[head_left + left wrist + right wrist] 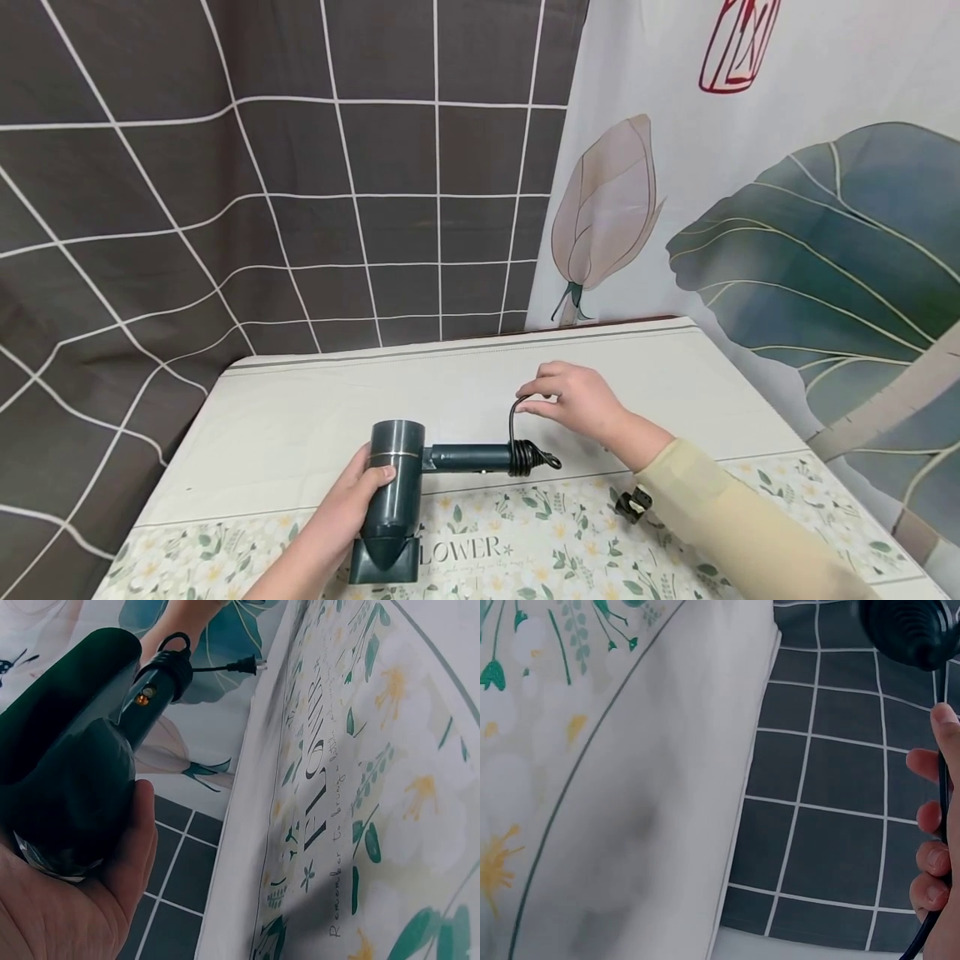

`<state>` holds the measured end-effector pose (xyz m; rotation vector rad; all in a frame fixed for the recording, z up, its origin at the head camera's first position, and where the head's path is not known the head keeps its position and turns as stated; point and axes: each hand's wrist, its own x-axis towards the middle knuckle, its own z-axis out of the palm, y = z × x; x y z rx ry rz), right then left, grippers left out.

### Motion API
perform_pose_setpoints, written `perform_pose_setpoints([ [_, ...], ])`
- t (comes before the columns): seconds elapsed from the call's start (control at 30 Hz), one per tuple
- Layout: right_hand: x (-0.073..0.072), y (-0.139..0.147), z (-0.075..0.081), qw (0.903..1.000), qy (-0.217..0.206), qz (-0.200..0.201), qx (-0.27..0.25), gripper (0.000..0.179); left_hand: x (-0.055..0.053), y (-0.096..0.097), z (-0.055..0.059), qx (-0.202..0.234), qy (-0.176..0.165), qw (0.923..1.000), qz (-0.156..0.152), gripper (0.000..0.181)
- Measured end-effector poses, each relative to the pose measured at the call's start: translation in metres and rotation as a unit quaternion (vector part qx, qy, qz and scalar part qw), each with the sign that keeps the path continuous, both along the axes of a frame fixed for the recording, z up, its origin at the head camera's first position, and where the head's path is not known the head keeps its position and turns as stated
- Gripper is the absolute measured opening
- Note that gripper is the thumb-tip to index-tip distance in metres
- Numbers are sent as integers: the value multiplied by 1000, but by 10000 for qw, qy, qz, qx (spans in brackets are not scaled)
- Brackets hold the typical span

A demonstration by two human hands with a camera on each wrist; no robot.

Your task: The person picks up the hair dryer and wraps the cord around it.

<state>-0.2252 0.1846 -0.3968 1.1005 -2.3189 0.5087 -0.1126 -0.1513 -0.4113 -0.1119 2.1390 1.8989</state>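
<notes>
One hair dryer, two hands on it and its cord

Nearest: one nozzle [385,562], dark green, on the low end of the barrel. One hair dryer [395,500] in all, held up over the near half of the counter, barrel roughly upright in the head view, handle [468,457] pointing right. Left hand [356,493] grasping the barrel, thumb across its front.

One black cord [522,458], wound in several stacked turns around the handle's end; exact count of turns unclear. Right hand [573,402] grasping a loose length drawn up from the coil; in the right wrist view, one thumb and four fingers curl along it. One pale yellow sleeve [750,517] on that arm. One plug [633,504], black, beside the sleeve, well apart from the coil.

Under all this, one counter [337,400] in a pale cloth, floral print on the near part, one large printed word, FLOWER.

Farthest: two hangings. One dark curtain [390,233] with white grid lines; one white curtain [637,67] bearing one pink bud, one big blue-green leaf, one red mark.
</notes>
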Motion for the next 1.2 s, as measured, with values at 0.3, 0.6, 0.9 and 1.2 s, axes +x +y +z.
perform_pose_setpoints([
  [0.3,5,-3,-6,9976,-679,-127,-20,14,0,2,2,400,93,9992,7,65],
  [0.6,8,-7,-18,9968,-779,11,184,18,1,4,3,744,191,9970,107,65],
  [0.9,11,-10,-16,9977,-602,-72,288,26,2,5,6,899,86,9954,308,69],
  [1.2,26,-29,-19,9962,-227,-727,414,7,0,6,13,757,26,9957,526,72],
])
